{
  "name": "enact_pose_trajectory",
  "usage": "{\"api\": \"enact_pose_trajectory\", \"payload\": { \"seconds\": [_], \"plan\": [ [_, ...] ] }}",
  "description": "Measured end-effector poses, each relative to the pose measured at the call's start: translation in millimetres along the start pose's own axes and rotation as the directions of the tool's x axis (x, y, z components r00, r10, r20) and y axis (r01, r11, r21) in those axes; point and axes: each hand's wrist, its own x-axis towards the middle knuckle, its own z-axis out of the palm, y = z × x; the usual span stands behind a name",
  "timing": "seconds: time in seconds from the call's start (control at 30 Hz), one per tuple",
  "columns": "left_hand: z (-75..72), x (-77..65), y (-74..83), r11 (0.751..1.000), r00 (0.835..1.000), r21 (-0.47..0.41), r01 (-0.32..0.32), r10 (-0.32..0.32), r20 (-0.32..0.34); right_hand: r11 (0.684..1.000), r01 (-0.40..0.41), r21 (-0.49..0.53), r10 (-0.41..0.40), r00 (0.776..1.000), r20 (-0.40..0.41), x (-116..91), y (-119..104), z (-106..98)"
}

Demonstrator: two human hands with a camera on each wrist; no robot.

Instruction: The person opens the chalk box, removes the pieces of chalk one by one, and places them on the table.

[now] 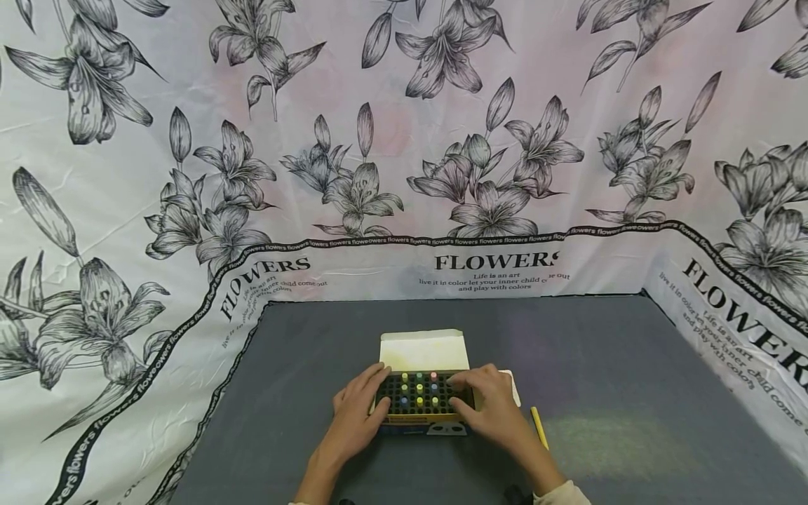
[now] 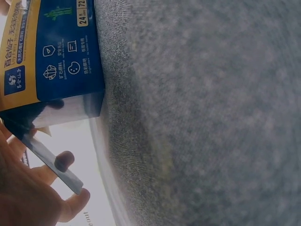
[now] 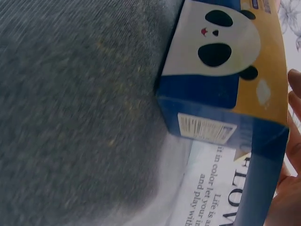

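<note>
A blue and yellow chalk box [image 1: 413, 428] with a panda face [image 3: 230, 40] stands on the grey table, its pale lid [image 1: 423, 351] raised at the back. In it sits a black grid tray [image 1: 412, 410] with several coloured chalk sticks [image 1: 419, 402] upright in its holes. My left hand [image 1: 353, 414] grips the box's left end, thumb at the front and fingers further back; the left wrist view shows fingers around a side flap [image 2: 56, 169]. My right hand [image 1: 495, 407] has bent index finger and thumb over the tray's right end; I cannot tell whether they pinch anything.
A yellow stick [image 1: 539, 428] lies on the table [image 1: 618, 393], right of my right hand. A pale flap [image 1: 511, 388] sticks out at the box's right side. White sheeting [image 1: 353, 273] with printed flowers stands behind the table and along both sides.
</note>
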Motion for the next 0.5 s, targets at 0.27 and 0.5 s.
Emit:
{"api": "enact_pose_trajectory", "payload": {
  "seconds": [0.27,0.5],
  "plan": [
    [-0.7,0.4,0.5,1.000,1.000,-0.005,0.009,-0.008,0.007,1.000,-0.006,-0.008,0.007,0.991,0.136,8,-9,4],
    [0.1,0.7,-0.1,1.000,1.000,-0.010,0.017,-0.016,0.011,1.000,-0.008,0.018,0.004,0.975,0.223,13,-11,7]
  ]
}}
